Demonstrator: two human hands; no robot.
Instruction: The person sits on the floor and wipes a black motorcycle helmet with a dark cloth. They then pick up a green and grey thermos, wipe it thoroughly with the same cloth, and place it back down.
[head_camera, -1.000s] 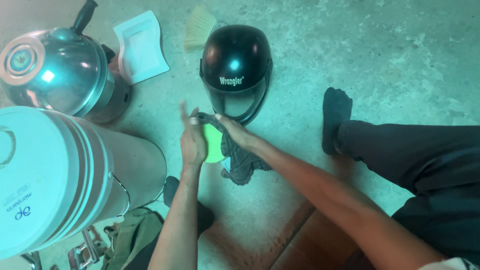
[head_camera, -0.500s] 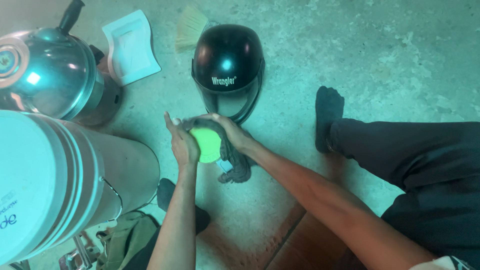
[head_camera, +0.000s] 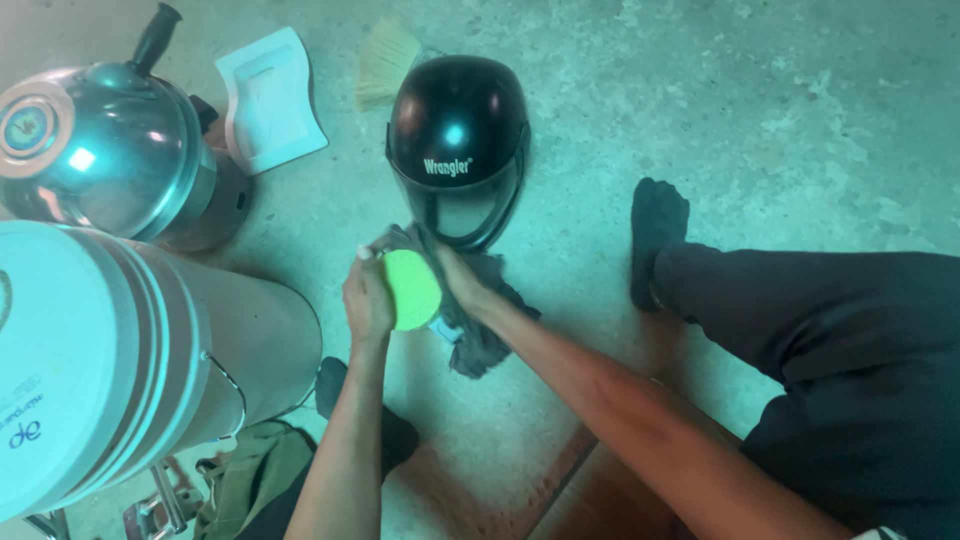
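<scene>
Green disc (head_camera: 411, 289): round, flat-looking, bright lime, plain-faced, sitting low over the concrete floor (head_camera: 760, 110) just in front of the black helmet (head_camera: 458, 150). The left hand (head_camera: 368, 298) is cupping its left edge, fingers curled around the rim. The right hand (head_camera: 462, 280) is pressing a dark grey cloth (head_camera: 480, 320) against its right side, fingers bunched into the fabric; the cloth is wrapping over the top of the disc and trailing down onto the floor. What the disc is made of, and its far side under the cloth, cannot be told.

Helmet: glossy, visor end facing the person, lying on the floor just beyond the hands. A straw brush (head_camera: 386, 60) is showing partly behind it. A white square dish (head_camera: 272, 100) is lying beside a shiny metal kettle (head_camera: 105, 150), whose base is partly hidden. A large pale drum (head_camera: 130, 360) is being cut off by the left edge. The person's dark-trousered leg with a black sock (head_camera: 657, 235) is stretching across the right side.
</scene>
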